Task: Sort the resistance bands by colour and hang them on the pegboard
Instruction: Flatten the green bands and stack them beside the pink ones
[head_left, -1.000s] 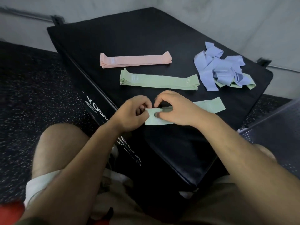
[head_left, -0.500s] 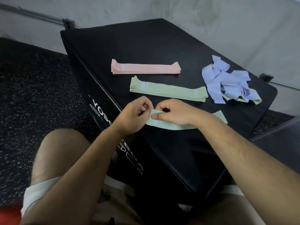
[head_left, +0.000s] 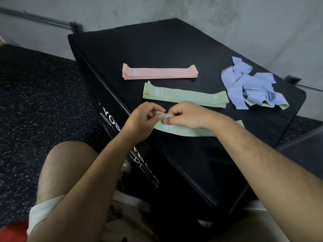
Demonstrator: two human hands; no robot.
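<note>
A pale green band (head_left: 185, 131) lies stretched across the near part of the black padded box (head_left: 157, 48). My left hand (head_left: 141, 119) pinches its left end. My right hand (head_left: 187, 116) holds the same end with thumb and curled fingers, and my forearm covers the band's middle. Behind it lies a neat stack of green bands (head_left: 185, 95), and further back a stack of pink bands (head_left: 160, 72). A tangled heap of lilac bands (head_left: 250, 86) sits at the right, with a green band (head_left: 283, 106) poking out under it. No pegboard is in view.
The box stands on speckled dark rubber floor (head_left: 40, 95) against a grey wall (head_left: 227, 20). My bare knee (head_left: 70, 163) is beside the box's printed front face. A second dark block (head_left: 304, 145) shows at the right edge.
Both hands kept hold of the green band's left end and drew it a little toward the green stack. The camera tilted, so the whole scene shifted down and right.
</note>
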